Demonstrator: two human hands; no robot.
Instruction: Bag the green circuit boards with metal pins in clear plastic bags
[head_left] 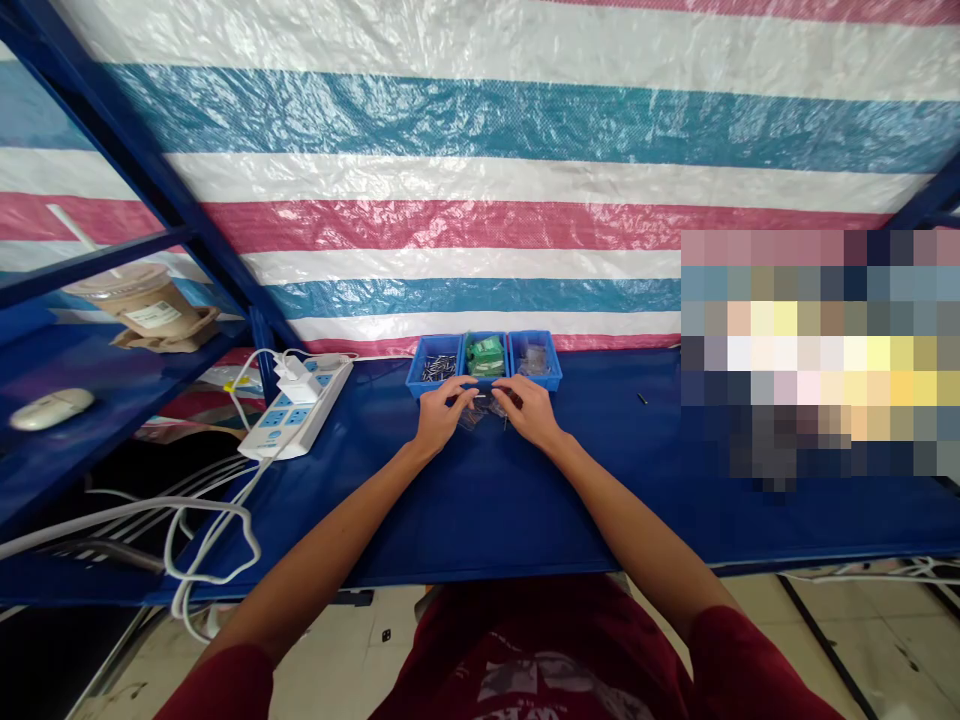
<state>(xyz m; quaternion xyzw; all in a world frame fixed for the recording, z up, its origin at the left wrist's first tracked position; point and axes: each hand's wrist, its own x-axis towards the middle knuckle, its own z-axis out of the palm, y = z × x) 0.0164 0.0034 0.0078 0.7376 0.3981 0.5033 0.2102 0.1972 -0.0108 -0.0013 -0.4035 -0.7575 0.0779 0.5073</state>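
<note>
My left hand [441,412] is closed in a pinch, with a small pale sliver showing at its fingertips; its kind is too small to make out. Facing it across a narrow gap, my right hand [534,408] is pinched too, and whatever it holds is hidden. Beneath the fingertips lies a little heap of clear and dark small pieces [489,410] on the blue table. Just beyond the hands stand three blue bins: the left bin [412,376] holds small dark and silver pins, the middle one a green packet [486,355], the right one clear plastic pieces [534,360].
On the left, a white power strip [296,412] carries a plugged-in adapter, with white cables [217,540] trailing off the table. A side shelf bears a lidded cup [146,300] and a white mouse [52,408]. One small dark piece [643,398] lies right. The far right is pixelated.
</note>
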